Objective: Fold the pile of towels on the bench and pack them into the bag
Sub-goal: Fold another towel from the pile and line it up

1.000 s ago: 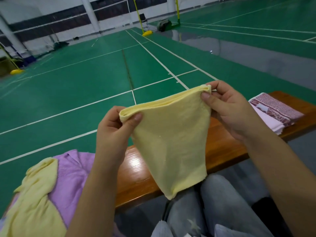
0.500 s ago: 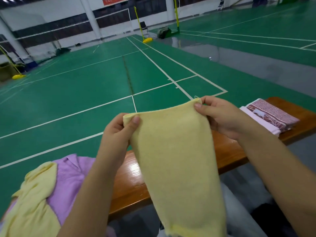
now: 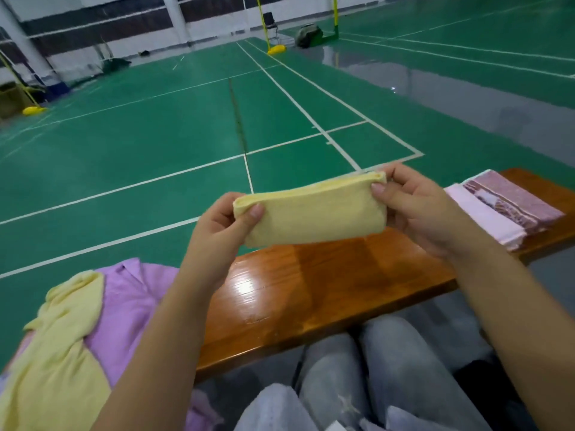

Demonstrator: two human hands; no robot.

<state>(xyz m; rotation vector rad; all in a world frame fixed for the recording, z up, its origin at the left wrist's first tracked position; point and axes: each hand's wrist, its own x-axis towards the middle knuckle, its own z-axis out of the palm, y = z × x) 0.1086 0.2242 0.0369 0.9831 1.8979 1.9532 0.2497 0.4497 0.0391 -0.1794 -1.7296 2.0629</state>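
Observation:
A small yellow towel, folded into a short thick rectangle, is held in the air above the wooden bench. My left hand pinches its left end and my right hand pinches its right end. On the bench's left end lies a loose pile: a crumpled yellow towel over a purple towel. At the right end sits a stack of folded towels, pale pink under a dark pink patterned one. No bag is in view.
My knees in grey trousers are in front of the bench. Beyond the bench stretches a green badminton court floor with white lines, yellow net posts and a dark bag far off.
The yellow towel hung long from both hands; now its lower part has been folded up, leaving a short compact rectangle held between the same hands.

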